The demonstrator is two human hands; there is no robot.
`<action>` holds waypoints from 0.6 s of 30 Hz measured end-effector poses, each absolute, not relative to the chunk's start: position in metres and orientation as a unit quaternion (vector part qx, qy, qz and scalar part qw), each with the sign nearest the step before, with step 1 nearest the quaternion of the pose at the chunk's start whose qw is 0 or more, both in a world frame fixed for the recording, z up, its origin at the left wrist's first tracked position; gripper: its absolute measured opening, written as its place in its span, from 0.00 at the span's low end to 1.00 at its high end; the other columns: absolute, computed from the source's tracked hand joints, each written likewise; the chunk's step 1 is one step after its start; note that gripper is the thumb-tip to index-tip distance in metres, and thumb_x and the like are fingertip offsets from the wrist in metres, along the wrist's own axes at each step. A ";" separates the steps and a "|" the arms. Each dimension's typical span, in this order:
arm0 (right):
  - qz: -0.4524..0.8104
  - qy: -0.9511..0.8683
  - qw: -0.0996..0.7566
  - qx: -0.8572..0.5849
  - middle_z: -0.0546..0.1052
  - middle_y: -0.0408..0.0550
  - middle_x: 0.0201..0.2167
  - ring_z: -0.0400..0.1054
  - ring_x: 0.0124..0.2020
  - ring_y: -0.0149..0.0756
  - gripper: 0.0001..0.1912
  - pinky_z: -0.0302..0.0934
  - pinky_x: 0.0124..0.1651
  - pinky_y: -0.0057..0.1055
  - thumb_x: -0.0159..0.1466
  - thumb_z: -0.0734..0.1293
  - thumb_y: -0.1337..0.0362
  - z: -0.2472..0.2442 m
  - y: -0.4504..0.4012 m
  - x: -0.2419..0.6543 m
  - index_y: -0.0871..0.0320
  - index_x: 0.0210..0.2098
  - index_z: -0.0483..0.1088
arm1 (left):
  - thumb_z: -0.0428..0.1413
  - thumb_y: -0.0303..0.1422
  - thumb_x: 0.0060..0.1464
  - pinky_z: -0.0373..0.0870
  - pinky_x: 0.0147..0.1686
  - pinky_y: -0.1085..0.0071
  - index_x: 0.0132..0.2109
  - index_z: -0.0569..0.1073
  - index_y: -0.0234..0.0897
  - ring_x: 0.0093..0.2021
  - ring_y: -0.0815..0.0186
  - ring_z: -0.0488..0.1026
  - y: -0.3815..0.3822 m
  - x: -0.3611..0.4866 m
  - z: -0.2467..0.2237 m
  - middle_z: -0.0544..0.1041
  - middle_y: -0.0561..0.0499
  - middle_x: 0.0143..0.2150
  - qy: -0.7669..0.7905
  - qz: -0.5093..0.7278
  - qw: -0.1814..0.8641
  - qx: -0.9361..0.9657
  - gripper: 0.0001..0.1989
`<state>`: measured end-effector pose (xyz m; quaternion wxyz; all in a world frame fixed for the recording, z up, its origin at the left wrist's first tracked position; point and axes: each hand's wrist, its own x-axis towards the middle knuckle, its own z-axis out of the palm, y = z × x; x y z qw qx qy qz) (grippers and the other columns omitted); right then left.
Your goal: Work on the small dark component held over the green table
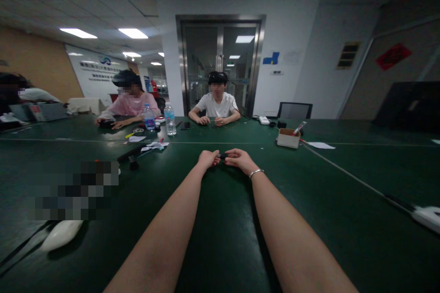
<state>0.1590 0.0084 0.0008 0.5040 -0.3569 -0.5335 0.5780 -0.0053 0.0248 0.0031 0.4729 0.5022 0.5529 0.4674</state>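
Note:
Both arms reach forward over the dark green table point(220, 219). My left hand point(208, 159) is closed on one end of a small dark object point(223, 156). The fingers of my right hand point(239, 160) pinch its other end, and a silver bracelet circles that wrist. The object is held between the two hands just above the table; it is too small to identify, and the fingertips cover parts of it.
Two clear bottles point(170, 120), papers point(154, 146) and a phone point(185, 125) lie to the left and ahead. A cardboard box point(288, 138) stands right, near a cable and a white power strip point(428, 217). People sit across the table.

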 end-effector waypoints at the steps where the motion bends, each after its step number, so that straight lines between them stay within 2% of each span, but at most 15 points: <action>1: 0.575 -0.534 0.505 -0.359 0.74 0.45 0.26 0.74 0.26 0.30 0.17 0.72 0.32 0.25 0.47 0.74 0.78 0.001 0.008 0.159 0.64 0.35 0.70 | 0.55 0.38 0.51 0.60 0.19 0.76 0.26 0.71 0.29 0.17 0.73 0.65 0.026 -0.005 0.003 0.72 0.48 0.19 0.558 0.463 0.473 0.501 0.14; 7: 0.580 -0.528 0.501 -0.366 0.76 0.46 0.25 0.74 0.25 0.30 0.14 0.72 0.32 0.24 0.50 0.72 0.78 0.003 0.007 0.158 0.64 0.36 0.70 | 0.55 0.38 0.52 0.59 0.20 0.77 0.27 0.70 0.30 0.18 0.74 0.65 0.022 -0.007 -0.001 0.71 0.50 0.19 0.511 0.484 0.437 0.560 0.14; 10: 0.592 -0.507 0.504 -0.372 0.76 0.48 0.24 0.73 0.23 0.30 0.10 0.71 0.28 0.23 0.52 0.72 0.76 0.005 0.006 0.158 0.66 0.34 0.70 | 0.57 0.36 0.49 0.60 0.21 0.78 0.31 0.70 0.31 0.20 0.74 0.65 0.016 -0.011 -0.002 0.70 0.53 0.20 0.452 0.509 0.430 0.593 0.10; 15: 0.605 -0.494 0.501 -0.373 0.75 0.50 0.21 0.71 0.19 0.29 0.05 0.69 0.24 0.22 0.55 0.70 0.74 0.007 0.006 0.158 0.67 0.31 0.70 | 0.63 0.32 0.41 0.65 0.29 0.77 0.37 0.70 0.33 0.28 0.73 0.70 0.008 -0.013 0.002 0.73 0.51 0.31 0.381 0.515 0.448 0.623 0.15; 18: 0.602 -0.496 0.502 -0.372 0.75 0.49 0.20 0.71 0.19 0.30 0.05 0.69 0.23 0.23 0.54 0.71 0.74 0.006 0.007 0.158 0.67 0.31 0.71 | 0.59 0.37 0.48 0.66 0.28 0.76 0.43 0.68 0.35 0.27 0.72 0.71 0.008 -0.011 0.003 0.72 0.50 0.32 0.425 0.510 0.477 0.576 0.16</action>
